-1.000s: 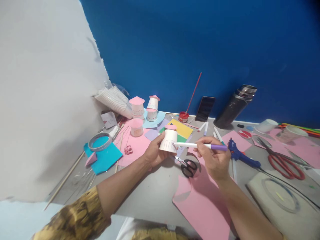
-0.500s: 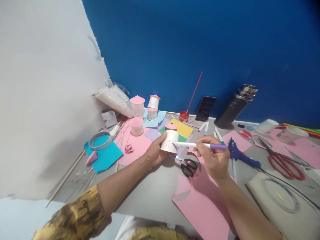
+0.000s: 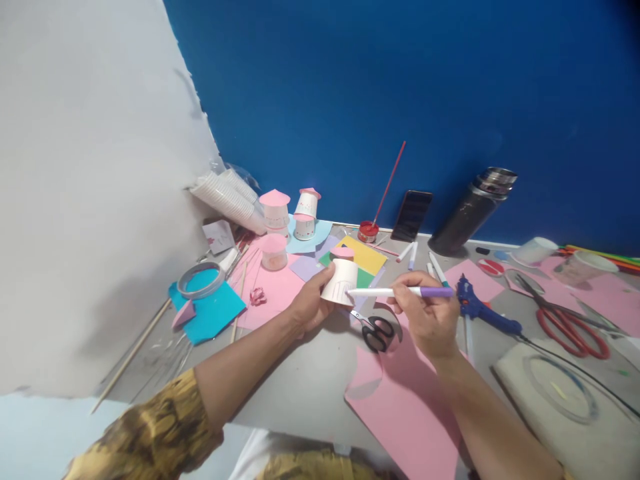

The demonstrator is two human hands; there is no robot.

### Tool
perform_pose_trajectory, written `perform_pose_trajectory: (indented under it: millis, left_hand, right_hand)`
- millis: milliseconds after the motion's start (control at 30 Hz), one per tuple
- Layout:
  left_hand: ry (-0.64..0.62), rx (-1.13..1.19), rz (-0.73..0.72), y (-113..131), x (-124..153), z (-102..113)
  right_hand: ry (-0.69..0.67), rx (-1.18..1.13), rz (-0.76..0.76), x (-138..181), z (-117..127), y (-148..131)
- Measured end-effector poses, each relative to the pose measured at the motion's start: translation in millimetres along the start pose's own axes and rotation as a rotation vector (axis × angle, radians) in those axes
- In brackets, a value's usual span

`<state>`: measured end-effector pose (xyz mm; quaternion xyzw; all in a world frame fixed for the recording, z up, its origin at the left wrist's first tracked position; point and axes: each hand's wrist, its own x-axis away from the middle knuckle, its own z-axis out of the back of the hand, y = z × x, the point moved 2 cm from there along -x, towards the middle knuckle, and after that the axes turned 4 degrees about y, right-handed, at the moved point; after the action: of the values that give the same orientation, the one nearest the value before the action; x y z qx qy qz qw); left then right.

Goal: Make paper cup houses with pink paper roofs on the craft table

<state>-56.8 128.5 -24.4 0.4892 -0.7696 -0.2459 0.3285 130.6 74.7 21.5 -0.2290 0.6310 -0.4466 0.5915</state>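
**Paper cup in left hand, white marker at its wall**

Left hand (image 3: 311,305): grip clamped on a white paper cup (image 3: 341,277), held upside down, wide rim lowermost, above the middle of the table (image 3: 290,390). Dark lines on the cup's side.

Right hand (image 3: 429,319): grip closed around a white marker (image 3: 383,292), purple end pointing away from the cup. Tip at the cup's lower wall; contact looks likely, can't be certain.

Near the hands: black-handled scissors (image 3: 377,335), just below and right of the cup; a large pink sheet (image 3: 407,413) under the right forearm; a blue glue gun (image 3: 490,318) right of the right hand; red-handled scissors (image 3: 573,333) farther right.

Back left: a cup tower with a pink cone roof (image 3: 275,213), a second, tilted one (image 3: 307,205) beside it, and nested paper cups (image 3: 227,200) lying against the wall. Turquoise sheet (image 3: 215,317) at left, tape roll (image 3: 195,295) on it.

Back right: phone (image 3: 412,216) propped up, dark flask (image 3: 465,220) leaning.
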Motion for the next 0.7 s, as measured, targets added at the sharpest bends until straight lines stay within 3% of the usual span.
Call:
perform_pose_trajectory:
  millis: [700]
  left_hand:
    - [-0.01,-0.021,-0.086,-2.4,-2.2,0.7]
  right_hand:
    - [0.03,0.001,0.006,0.9,-1.5,-6.1]
